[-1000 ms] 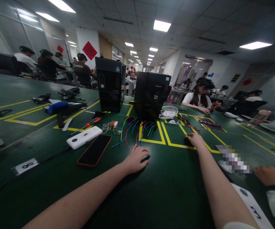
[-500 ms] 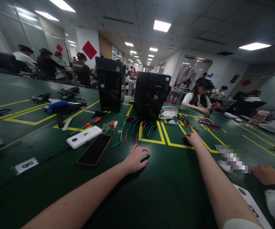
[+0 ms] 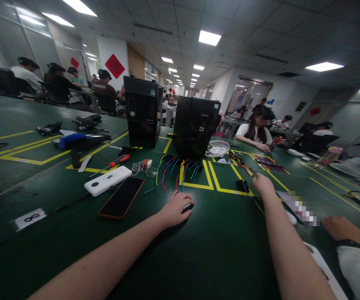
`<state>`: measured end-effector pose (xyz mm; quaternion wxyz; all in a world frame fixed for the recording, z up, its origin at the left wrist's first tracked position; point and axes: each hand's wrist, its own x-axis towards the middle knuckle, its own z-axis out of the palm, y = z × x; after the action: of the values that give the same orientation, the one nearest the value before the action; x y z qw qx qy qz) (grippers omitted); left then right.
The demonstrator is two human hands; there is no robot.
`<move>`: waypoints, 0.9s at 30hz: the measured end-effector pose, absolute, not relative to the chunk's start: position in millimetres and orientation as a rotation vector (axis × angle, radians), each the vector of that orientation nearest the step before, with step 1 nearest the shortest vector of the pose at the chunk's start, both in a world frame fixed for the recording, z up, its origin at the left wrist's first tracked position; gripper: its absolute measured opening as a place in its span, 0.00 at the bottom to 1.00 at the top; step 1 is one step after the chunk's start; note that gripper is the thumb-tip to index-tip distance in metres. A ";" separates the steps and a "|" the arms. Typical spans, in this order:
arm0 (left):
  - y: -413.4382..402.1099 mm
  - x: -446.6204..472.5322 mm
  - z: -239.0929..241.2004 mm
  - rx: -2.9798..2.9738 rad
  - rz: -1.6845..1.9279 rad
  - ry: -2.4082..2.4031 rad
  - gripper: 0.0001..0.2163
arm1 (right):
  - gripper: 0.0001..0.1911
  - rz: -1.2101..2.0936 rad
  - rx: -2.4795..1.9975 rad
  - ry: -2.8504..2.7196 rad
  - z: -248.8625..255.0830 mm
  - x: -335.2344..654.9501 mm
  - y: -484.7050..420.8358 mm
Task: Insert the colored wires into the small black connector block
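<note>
Evidently the green table [image 3: 214, 246] takes up most of what I see, its far edge behind the towers, with open room between the left hand [image 3: 176, 208] and the right hand [image 3: 263, 186]. Beyond the left fingers stand two black PC towers [image 3: 141, 112], their lettering too small for me to read. I see the left fingers loosely parted and half bent, palm down, gripping nothing I can make out. The right fingertips are bunched; I cannot tell what they hold. Left of the left fingers lie a dark phone [image 3: 122, 198], a white device [image 3: 108, 181] marked 8 and, farther out, a card [image 3: 29, 219] reading 8. Coloured wires [image 3: 164, 168] end just ahead of them; a black connector [image 3: 243, 186] sits just left of the right fingertips.
</note>
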<state>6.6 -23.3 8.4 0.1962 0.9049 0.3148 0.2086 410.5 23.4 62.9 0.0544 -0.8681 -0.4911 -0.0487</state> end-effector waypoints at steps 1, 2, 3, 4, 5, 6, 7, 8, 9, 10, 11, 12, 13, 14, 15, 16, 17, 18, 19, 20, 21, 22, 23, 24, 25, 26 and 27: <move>-23.5 6.8 8.6 2.534 0.578 0.887 0.12 | 0.21 -0.112 -2.611 -1.502 62.2 411.6 17.9; -23.6 7.1 8.7 2.532 0.570 0.892 0.12 | 0.20 -0.058 -2.579 -1.526 60.8 412.0 13.3; -23.6 7.4 8.8 2.530 0.564 0.895 0.12 | 0.20 0.003 -2.547 -1.555 58.9 411.8 9.7; -23.6 7.6 8.8 2.528 0.559 0.896 0.12 | 0.20 0.061 -2.520 -1.581 56.6 411.3 7.2; -23.6 7.7 8.9 2.527 0.559 0.896 0.12 | 0.20 0.105 -2.504 -1.601 54.4 410.7 5.8; -23.5 7.7 9.0 2.528 0.562 0.895 0.12 | 0.20 0.131 -2.501 -1.613 52.4 410.2 5.1; -23.4 7.6 9.1 2.528 0.569 0.894 0.12 | 0.20 0.144 -2.502 -1.620 50.8 409.8 5.0; -23.3 7.6 9.2 2.530 0.574 0.891 0.12 | 0.20 0.148 -2.504 -1.626 49.5 409.7 5.3; -23.2 7.6 9.4 2.533 0.575 0.888 0.12 | 0.20 0.150 -2.504 -1.634 48.6 409.8 5.7; -23.1 7.6 9.5 2.534 0.573 0.888 0.12 | 0.20 0.150 -2.504 -1.642 47.9 409.9 6.2; -23.0 7.7 9.6 2.535 0.569 0.888 0.12 | 0.20 0.146 -2.505 -1.648 47.4 410.1 6.5; -23.0 7.9 9.5 2.535 0.565 0.889 0.12 | 0.20 0.141 -2.509 -1.651 47.0 410.1 6.9; -23.0 8.2 9.3 2.535 0.564 0.890 0.12 | 0.20 0.136 -2.514 -1.654 46.7 409.9 7.3; -23.0 8.5 9.0 2.535 0.567 0.891 0.12 | 0.20 0.134 -2.522 -1.656 46.5 409.4 7.9; -23.0 8.8 8.7 2.536 0.572 0.893 0.12 | 0.20 0.136 -2.531 -1.659 46.5 408.6 8.8; -23.1 9.1 8.3 2.538 0.576 0.894 0.12 | 0.20 0.144 -2.540 -1.664 46.7 407.7 10.0; -23.2 9.3 8.0 2.541 0.577 0.895 0.12 | 0.20 0.159 -2.550 -1.671 47.1 406.6 11.5; -23.4 9.4 7.7 2.544 0.578 0.898 0.12 | 0.19 0.182 -2.560 -1.678 47.8 405.6 13.2; -23.6 9.4 7.6 2.546 0.578 0.901 0.12 | 0.18 0.211 -2.571 -1.682 48.9 404.8 14.9; -23.8 9.2 7.6 2.548 0.577 0.903 0.12 | 0.17 0.243 -2.581 -1.684 50.4 404.3 16.5; -24.0 8.8 7.6 2.550 0.579 0.901 0.12 | 0.16 0.272 -2.591 -1.682 52.1 404.5 17.8; -24.2 8.4 7.7 2.551 0.581 0.897 0.12 | 0.15 0.294 -2.598 -1.675 54.1 405.3 18.6; -24.2 8.0 7.8 2.552 0.585 0.892 0.12 | 0.15 0.303 -2.604 -1.663 56.1 406.9 19.0; -24.1 7.6 7.9 2.551 0.588 0.887 0.12 | 0.15 0.295 -2.611 -1.645 58.0 409.2 18.9; -24.0 7.2 7.9 2.549 0.588 0.884 0.12 | 0.15 0.268 -2.619 -1.621 59.6 412.1 18.6; -23.8 7.0 7.9 2.547 0.585 0.884 0.12 | 0.17 0.224 -2.630 -1.593 60.7 415.4 18.3; -23.6 6.8 7.9 2.545 0.580 0.888 0.12 | 0.18 0.169 -2.643 -1.563 61.3 418.6 18.2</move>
<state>6.8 -23.6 7.9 0.1909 0.9061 0.3161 0.2065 418.6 18.2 61.3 0.0330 -0.8590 -0.5080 0.0550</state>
